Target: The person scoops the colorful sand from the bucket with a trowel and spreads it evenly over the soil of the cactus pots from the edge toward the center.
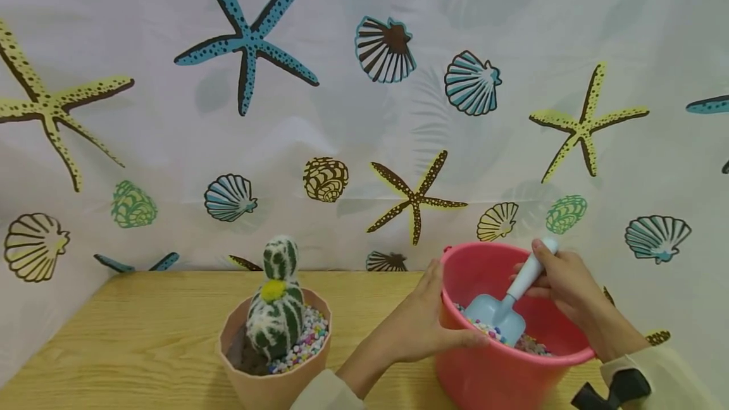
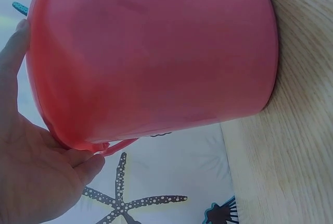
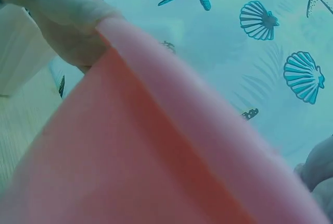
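Note:
A pink bucket (image 1: 490, 375) stands on the table at the right, with colourful pebbles (image 1: 535, 345) in its bottom. My left hand (image 1: 418, 321) grips its left rim, thumb along the near edge; in the left wrist view that hand (image 2: 39, 174) holds the rim beside the bucket's handle (image 2: 118, 147). My right hand (image 1: 564, 280) holds a light blue toy shovel (image 1: 504, 309) by its handle, the blade tilted down inside the bucket with some pebbles on it. In the right wrist view the bucket's wall (image 3: 88, 146) hides the shovel; only part of the right hand (image 3: 318, 169) shows.
Left of the bucket, a peach flowerpot (image 1: 267, 391) holds a fuzzy cactus (image 1: 276, 321) with a yellow flower. Coloured pebbles (image 1: 310, 340) cover the pot's right side; brown shows at its left. Behind the wooden table (image 1: 142, 334) hangs a cloth (image 1: 342, 112) printed with starfish and shells.

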The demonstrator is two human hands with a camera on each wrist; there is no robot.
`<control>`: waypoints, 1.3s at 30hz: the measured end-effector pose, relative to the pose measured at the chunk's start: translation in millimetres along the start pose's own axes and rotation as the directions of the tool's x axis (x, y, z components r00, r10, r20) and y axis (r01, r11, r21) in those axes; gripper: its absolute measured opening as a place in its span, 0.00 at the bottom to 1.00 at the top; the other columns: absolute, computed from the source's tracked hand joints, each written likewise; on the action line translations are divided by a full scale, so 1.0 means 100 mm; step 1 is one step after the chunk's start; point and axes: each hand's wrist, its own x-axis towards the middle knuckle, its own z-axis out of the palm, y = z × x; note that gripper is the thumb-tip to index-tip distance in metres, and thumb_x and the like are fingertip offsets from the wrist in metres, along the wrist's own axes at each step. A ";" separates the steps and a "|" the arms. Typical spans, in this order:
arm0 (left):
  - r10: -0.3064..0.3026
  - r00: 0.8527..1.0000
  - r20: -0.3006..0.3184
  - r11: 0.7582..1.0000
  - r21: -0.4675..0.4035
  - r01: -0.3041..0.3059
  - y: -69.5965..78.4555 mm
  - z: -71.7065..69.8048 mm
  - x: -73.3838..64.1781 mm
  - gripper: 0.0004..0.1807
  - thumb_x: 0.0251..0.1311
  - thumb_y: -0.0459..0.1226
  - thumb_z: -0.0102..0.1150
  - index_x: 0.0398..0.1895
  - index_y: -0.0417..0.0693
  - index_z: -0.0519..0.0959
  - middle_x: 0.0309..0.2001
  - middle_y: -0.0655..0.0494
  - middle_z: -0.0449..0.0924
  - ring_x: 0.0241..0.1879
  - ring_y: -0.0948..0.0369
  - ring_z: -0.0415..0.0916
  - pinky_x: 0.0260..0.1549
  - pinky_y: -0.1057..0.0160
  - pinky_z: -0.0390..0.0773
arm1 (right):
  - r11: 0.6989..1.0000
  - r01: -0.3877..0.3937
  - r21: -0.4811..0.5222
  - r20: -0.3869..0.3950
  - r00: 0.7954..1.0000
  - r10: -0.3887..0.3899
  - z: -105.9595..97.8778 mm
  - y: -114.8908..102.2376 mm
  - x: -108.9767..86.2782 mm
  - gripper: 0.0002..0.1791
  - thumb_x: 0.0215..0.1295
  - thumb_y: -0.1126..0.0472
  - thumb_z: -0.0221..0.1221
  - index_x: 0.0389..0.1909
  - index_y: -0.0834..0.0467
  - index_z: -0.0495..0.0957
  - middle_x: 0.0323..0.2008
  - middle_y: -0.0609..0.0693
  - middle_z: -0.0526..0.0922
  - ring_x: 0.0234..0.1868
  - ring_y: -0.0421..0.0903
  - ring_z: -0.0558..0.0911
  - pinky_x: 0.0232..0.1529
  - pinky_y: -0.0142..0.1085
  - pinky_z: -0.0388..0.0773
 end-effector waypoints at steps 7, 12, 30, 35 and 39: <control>-0.008 1.000 -0.004 1.000 -0.003 0.008 0.00 0.00 -0.01 0.65 0.44 0.64 0.66 0.77 0.57 0.34 0.77 0.54 0.36 0.74 0.50 0.47 0.61 0.43 0.67 | 0.999 -0.030 0.041 -0.003 1.000 0.030 -0.01 0.02 0.00 0.35 0.75 0.47 0.39 0.64 0.76 0.55 0.32 0.46 0.84 0.31 0.40 0.86 0.34 0.35 0.84; -0.006 1.000 -0.007 1.000 -0.020 0.005 0.00 0.02 0.00 0.65 0.44 0.63 0.67 0.77 0.58 0.35 0.77 0.54 0.37 0.74 0.50 0.48 0.60 0.43 0.69 | 1.000 0.000 0.021 0.037 0.999 -0.001 0.01 0.00 -0.02 0.33 0.75 0.47 0.41 0.63 0.73 0.57 0.32 0.43 0.84 0.32 0.39 0.86 0.37 0.35 0.84; -0.033 0.999 -0.003 0.999 -0.003 0.033 -0.01 0.01 -0.01 0.66 0.44 0.64 0.66 0.77 0.55 0.35 0.77 0.56 0.35 0.75 0.53 0.44 0.64 0.44 0.63 | 0.931 0.274 -0.241 -0.074 0.952 -0.299 0.06 -0.05 -0.04 0.23 0.76 0.53 0.41 0.52 0.72 0.62 0.40 0.58 0.82 0.33 0.28 0.78 0.36 0.24 0.79; -0.039 0.999 -0.002 0.999 -0.018 0.039 -0.01 0.01 -0.01 0.66 0.43 0.65 0.66 0.77 0.56 0.35 0.77 0.57 0.35 0.75 0.53 0.45 0.64 0.44 0.64 | 0.955 0.244 -0.170 -0.002 0.969 -0.248 0.08 -0.05 -0.05 0.23 0.77 0.53 0.38 0.54 0.72 0.59 0.38 0.52 0.80 0.35 0.32 0.80 0.37 0.27 0.80; -0.033 0.999 0.000 0.999 -0.016 0.033 -0.01 0.01 0.00 0.66 0.43 0.65 0.66 0.77 0.57 0.34 0.77 0.56 0.36 0.74 0.51 0.47 0.62 0.44 0.66 | 0.971 0.214 -0.108 0.017 0.977 -0.214 0.09 -0.05 -0.06 0.23 0.77 0.54 0.39 0.55 0.72 0.59 0.36 0.46 0.80 0.35 0.32 0.81 0.38 0.28 0.81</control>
